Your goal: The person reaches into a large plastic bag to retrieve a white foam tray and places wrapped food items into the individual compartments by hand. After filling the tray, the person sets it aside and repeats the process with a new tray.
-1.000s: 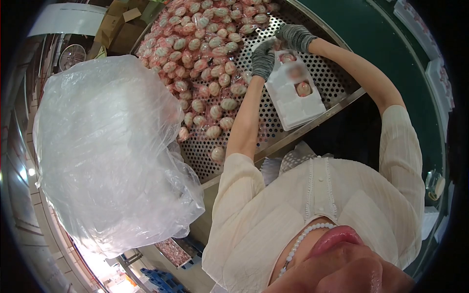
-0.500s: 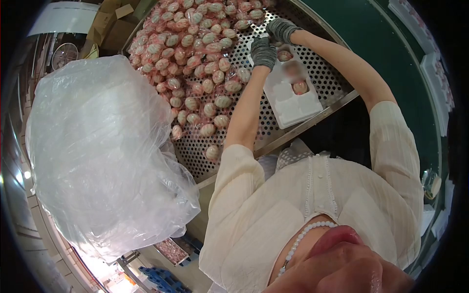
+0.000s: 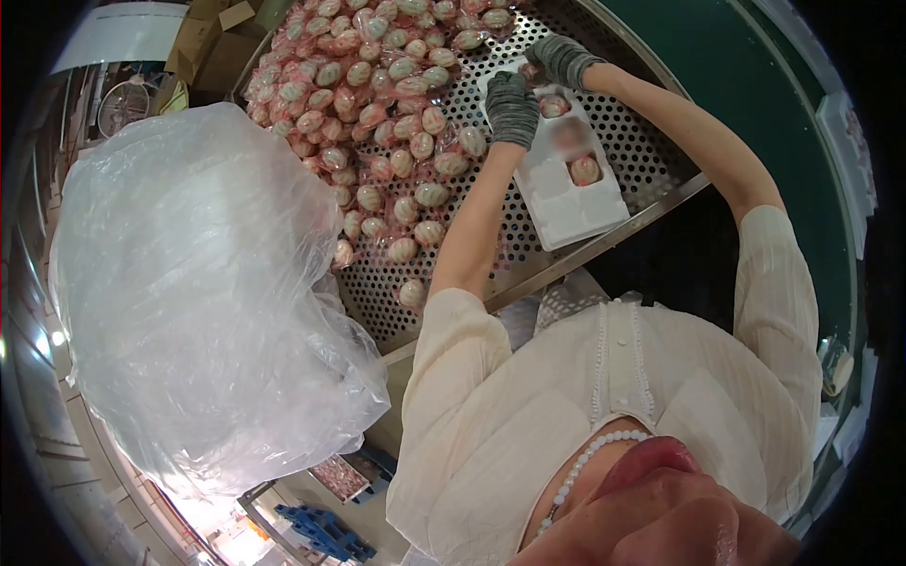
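My left hand [image 3: 513, 109], in a grey knit glove, is closed at the far left part of a white foam tray [image 3: 564, 209]; what its curled fingers hold, if anything, is hidden. Close beside it, my right hand [image 3: 561, 61], gloved alike, pinches a reddish wrapped ball at the tray's far end. Two wrapped balls sit in tray compartments, one just below my hands [image 3: 554, 106] and one further down [image 3: 585, 170]. A blurred patch covers the spot between them. The tray lies on a perforated metal table [image 3: 377, 300].
Many wrapped pale balls [image 3: 401, 164] are heaped left of the tray. A large clear plastic bag [image 3: 208, 302] bulges beside the table at the left. A metal rim [image 3: 651, 212] runs along the near edge. Green surface [image 3: 746, 123] lies right, cardboard boxes [image 3: 212, 52] far left.
My right hand has shifted slightly right and down, and the reddish ball in its fingers now shows. My left hand has moved slightly right. The view has shifted a little.
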Motion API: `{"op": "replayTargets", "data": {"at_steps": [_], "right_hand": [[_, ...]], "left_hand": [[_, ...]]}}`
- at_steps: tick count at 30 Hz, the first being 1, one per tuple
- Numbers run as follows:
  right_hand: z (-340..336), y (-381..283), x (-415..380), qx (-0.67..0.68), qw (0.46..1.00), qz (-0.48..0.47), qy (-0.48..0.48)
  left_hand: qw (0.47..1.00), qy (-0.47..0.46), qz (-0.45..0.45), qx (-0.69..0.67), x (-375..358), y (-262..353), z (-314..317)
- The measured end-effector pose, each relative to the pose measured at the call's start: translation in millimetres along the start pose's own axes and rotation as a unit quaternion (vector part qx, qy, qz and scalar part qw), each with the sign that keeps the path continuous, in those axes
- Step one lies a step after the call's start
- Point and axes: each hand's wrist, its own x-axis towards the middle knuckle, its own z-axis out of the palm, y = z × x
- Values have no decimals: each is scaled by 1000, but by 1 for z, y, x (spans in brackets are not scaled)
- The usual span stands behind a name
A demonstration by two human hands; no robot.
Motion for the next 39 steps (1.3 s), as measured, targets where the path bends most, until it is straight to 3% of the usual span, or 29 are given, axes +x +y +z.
{"op": "replayTargets", "data": {"at_steps": [4,6,8,10,11,12,14,15,18,19,21,22,23,24,25,26,27,28,30,31,32,33,34,35,36,38,39], "right_hand": [[14,-8,19,-95,992,8,-82],[16,-24,15,-152,988,15,-18],[15,-36,12,-175,984,8,17],[11,-29,6,-189,982,-2,-3],[11,-30,3,-170,983,-9,66],[9,-29,3,-169,983,-13,71],[-7,-29,-4,-55,994,59,-73],[-17,-36,-10,2,995,63,-82],[-25,-51,-15,-80,988,58,-117],[-35,-55,-19,-31,991,58,-114],[-40,-68,-29,-88,991,23,-94],[-42,-70,-31,-146,987,-11,-70],[-34,-71,-26,-195,981,17,-7],[-22,-62,-22,-196,980,20,-6],[1,-42,-17,-47,998,43,-12],[20,-27,-13,104,992,63,-18],[60,-1,1,117,987,111,-20],[59,7,-4,112,987,111,-15],[58,6,-28,370,920,56,116],[15,-23,-57,328,936,58,116],[19,-21,-61,328,935,61,118],[27,-18,-66,353,923,45,145],[36,-17,-69,380,909,28,171],[30,-30,-73,470,871,63,131],[24,-45,-75,470,871,61,131],[11,-75,-74,322,936,-3,141],[11,-86,-70,399,911,22,96]], "left_hand": [[993,-68,-57,78,7,-5,12],[986,-96,-115,74,8,-10,20],[986,-86,-109,91,3,-10,17],[992,-82,-46,88,3,-7,8],[993,-73,-39,88,0,-5,4],[992,-69,-39,94,-2,-5,2],[996,73,30,-36,-13,-9,-1],[994,103,18,-13,-18,-6,-13],[992,101,-9,76,-45,-32,-40],[992,99,-9,76,-55,-43,-44],[971,-94,-171,142,-74,-50,-57],[971,-93,-169,143,-82,-49,-59],[969,-91,-71,220,-90,-48,-60],[952,-87,29,293,-93,-46,-60],[952,-87,30,292,-91,-46,-54],[951,-136,-36,276,-85,-51,-47],[943,-182,-100,258,-77,-55,-44],[945,-176,-97,258,-70,-60,-44],[943,-245,-144,171,-68,-69,-48],[941,-259,-157,153,-65,-73,-51],[941,-260,-154,152,-65,-70,-58],[957,-154,-243,-40,-67,-62,-70],[918,-39,-321,-229,-71,-55,-83],[925,-9,-295,-241,-73,-52,-96],[925,-7,-295,-240,-78,-70,-91],[915,23,-200,-348,-91,-117,-71],[655,95,-363,-657,-77,-58,-102]]}}
